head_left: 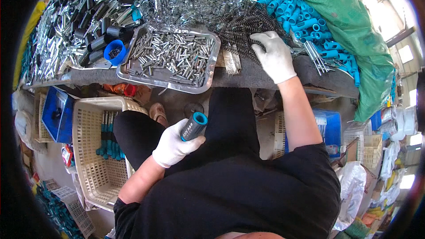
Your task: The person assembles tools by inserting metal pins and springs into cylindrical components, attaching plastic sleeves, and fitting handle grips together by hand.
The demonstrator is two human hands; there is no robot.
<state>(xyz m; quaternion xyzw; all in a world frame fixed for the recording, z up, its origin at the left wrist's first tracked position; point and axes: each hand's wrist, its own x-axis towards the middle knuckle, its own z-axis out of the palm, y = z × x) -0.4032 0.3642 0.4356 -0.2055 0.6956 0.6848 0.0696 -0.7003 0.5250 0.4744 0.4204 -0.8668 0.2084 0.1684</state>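
My left hand, in a white glove, is closed around a black tubular handle with a teal, hollow end tilted up. It is held over my lap. At the bench's near edge, my gloved right hand hovers at a heap of dark coil springs. Its thumb and fingers are curved but apart, and nothing shows between them. Left of the springs lies a metal tray of short metal pins. A pile of teal tubes rises beyond my right hand.
A blue cup stands beside the tray. Black and silver tubes heap up at the back left. A green sheet drapes over the bench's right end. By my left leg is a cream plastic crate holding several teal-ended tools.
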